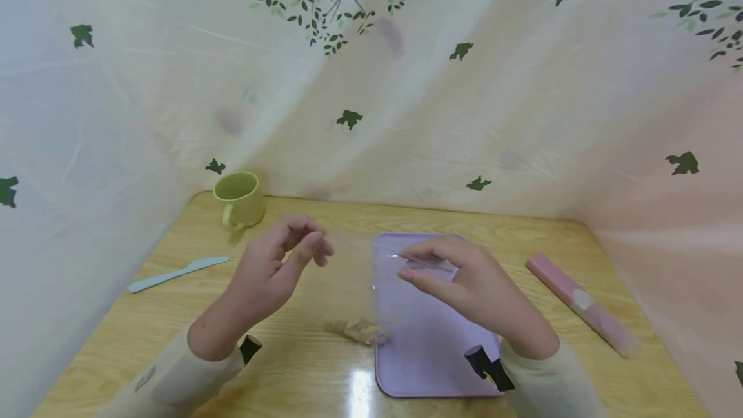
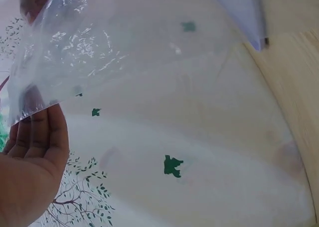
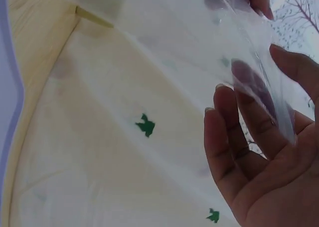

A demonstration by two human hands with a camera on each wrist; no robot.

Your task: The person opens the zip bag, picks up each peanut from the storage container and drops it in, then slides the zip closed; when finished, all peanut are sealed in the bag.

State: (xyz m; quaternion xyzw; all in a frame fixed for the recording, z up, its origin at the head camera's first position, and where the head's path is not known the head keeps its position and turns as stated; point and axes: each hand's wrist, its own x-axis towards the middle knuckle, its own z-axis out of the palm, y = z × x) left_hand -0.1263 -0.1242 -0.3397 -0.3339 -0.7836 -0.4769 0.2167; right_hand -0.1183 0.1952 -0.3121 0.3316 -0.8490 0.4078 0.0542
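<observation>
A clear plastic bag hangs between my two hands above the table, its film glinting in the left wrist view. On its left side my left hand pinches the upper edge between thumb and fingers. The right hand holds the opposite upper side, the film running between thumb and forefinger, whose tips stand a little apart. Through the film in the right wrist view, a fingertip shows. Beige lumpy pieces appear at the bag's lower end; whether they lie inside it I cannot tell. Behind the bag's right part lies a lilac tray.
A yellow-green mug stands at the back left, with a light blue knife in front of it. On the right lies a long pink package with a white band. Printed cloth encloses the wooden table.
</observation>
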